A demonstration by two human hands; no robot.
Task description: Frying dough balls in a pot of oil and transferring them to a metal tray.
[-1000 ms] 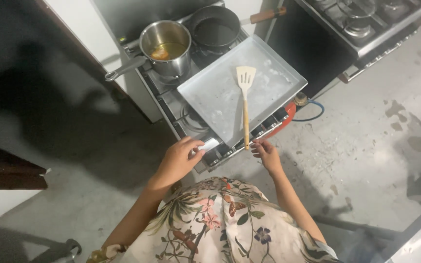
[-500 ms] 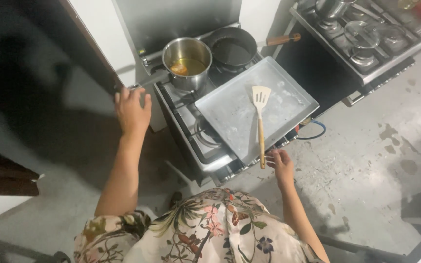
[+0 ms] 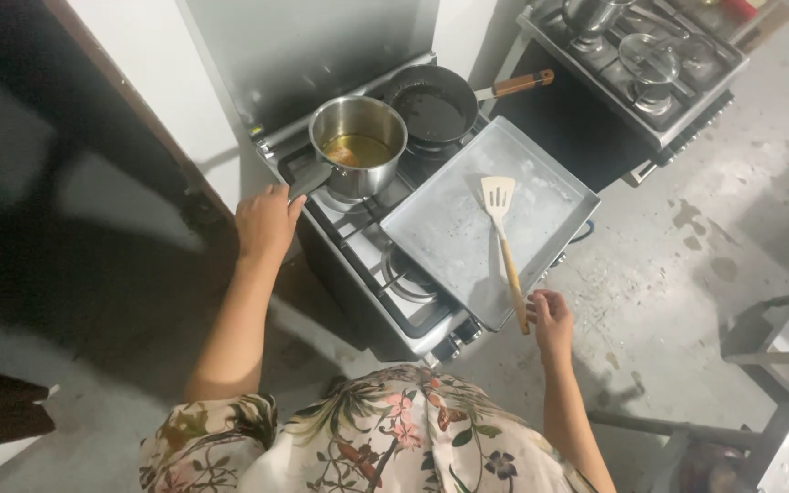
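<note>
The left hand (image 3: 265, 222) lies flat on the near left corner of the stove (image 3: 369, 239), fingers spread and gripping nothing, just beside the handle of the steel saucepan (image 3: 358, 146); it looks placed there for support, though I cannot tell whether a fingertip touches that handle; the saucepan stands on a back burner with amber liquid in it, and a dark frying pan (image 3: 431, 102) sits close behind to its right, its wooden handle pointing away towards a second stove (image 3: 632, 82) that carries pots and a glass lid; the right hand (image 3: 550, 319) is at the near end of the wooden spatula (image 3: 507, 246), fingers curled about the tip of the handle, but whether they truly clamp it or only touch it is not clear; the spatula lies lengthwise across a large metal tray (image 3: 468, 233), its slotted blade resting on the tray's floor; the tray sits over the front burners and juts past the stove's right edge, so that the handle comes within easy reach; below lies a stained concrete floor (image 3: 678, 265).
</note>
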